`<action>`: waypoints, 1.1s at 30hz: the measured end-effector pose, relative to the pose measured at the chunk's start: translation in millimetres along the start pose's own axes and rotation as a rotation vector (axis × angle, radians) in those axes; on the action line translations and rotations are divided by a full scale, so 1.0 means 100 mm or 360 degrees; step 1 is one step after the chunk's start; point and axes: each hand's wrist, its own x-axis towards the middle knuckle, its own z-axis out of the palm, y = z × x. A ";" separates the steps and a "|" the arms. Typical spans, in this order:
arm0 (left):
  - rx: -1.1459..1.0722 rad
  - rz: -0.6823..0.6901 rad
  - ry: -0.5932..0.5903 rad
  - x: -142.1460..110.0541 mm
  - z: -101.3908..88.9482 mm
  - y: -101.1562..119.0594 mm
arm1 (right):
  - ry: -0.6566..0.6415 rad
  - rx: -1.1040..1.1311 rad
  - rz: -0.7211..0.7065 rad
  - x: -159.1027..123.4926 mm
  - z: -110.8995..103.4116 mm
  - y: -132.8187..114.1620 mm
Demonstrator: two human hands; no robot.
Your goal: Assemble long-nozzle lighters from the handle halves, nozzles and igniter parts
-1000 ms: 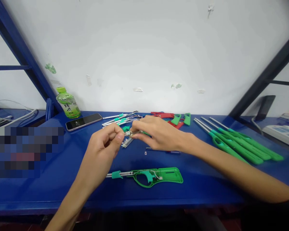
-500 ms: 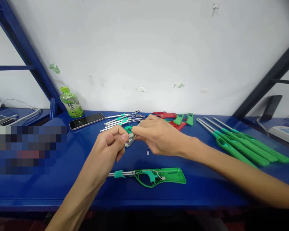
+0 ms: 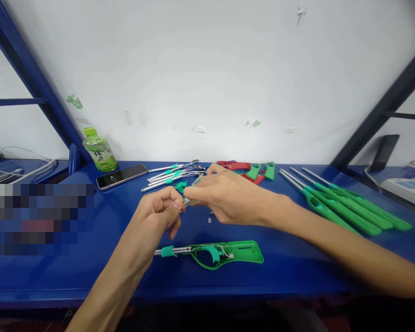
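Observation:
My left hand and my right hand meet above the blue table, both pinching a small silver metal part between their fingertips. A small teal piece shows just behind the fingers. Below the hands lies an open green lighter half-shell with a teal trigger, a white wire and a metal tube with a teal collar pointing left. A tiny metal bit lies on the table under my right hand.
Several metal tubes with teal collars lie behind the hands. Red and green handle shells are at the back. Three long green lighters lie to the right. A phone and a green bottle stand at the back left.
Both hands have come a little nearer and lower with the small part, staying pinched together. The camera swayed slightly; the things on the table have not moved.

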 end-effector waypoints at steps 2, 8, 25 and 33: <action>-0.0023 -0.0013 0.0004 0.00 0.02 -0.03 | -0.0063 -0.0035 -0.0003 -0.01 -0.04 -0.01; -0.0020 0.0000 -0.0011 0.04 0.02 -0.10 | -0.0091 -0.0126 -0.0027 -0.03 -0.08 -0.03; -0.0012 -0.0103 0.0011 0.02 0.01 0.03 | -0.0049 -0.0088 0.0021 -0.03 -0.08 -0.03; -0.0011 -0.0113 -0.0048 -0.02 -0.08 0.12 | -0.0017 0.0021 0.0118 -0.06 -0.23 -0.07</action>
